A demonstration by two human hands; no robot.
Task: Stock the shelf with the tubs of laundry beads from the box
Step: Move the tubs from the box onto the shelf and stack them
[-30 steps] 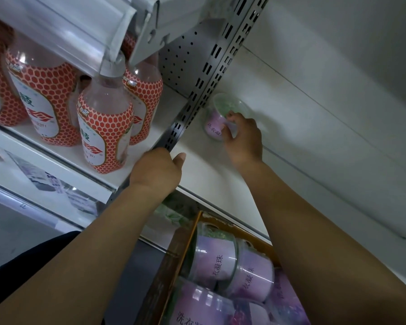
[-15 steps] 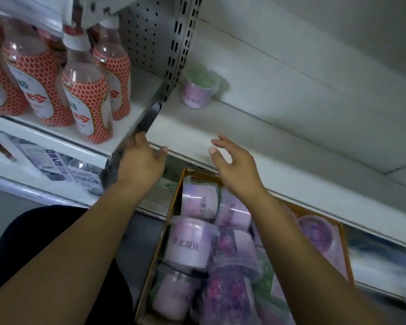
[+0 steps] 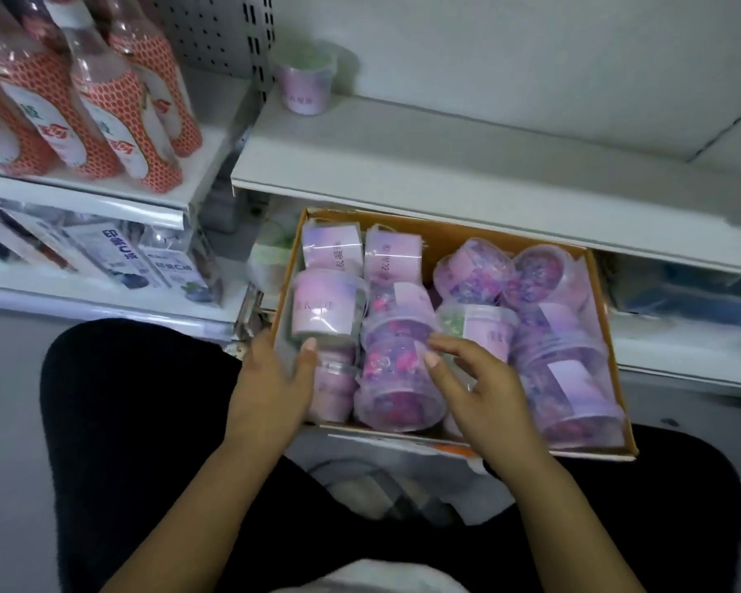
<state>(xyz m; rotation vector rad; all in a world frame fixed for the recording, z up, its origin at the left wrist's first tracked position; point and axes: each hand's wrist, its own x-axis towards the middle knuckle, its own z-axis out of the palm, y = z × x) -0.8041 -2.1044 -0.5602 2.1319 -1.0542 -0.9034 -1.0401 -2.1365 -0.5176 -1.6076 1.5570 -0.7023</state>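
Both hands are spread at the near end of the box and hold nothing. My left hand is by its left wall, and my right hand is just over the middle tub. That tub lies on its side between them, long axis near to far, closest to my right. More tubs lie jumbled in the box. One tub stands far left on the shelf.

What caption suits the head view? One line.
Left hand and right hand reach into the box of tubs; one tub stands on the shelf.
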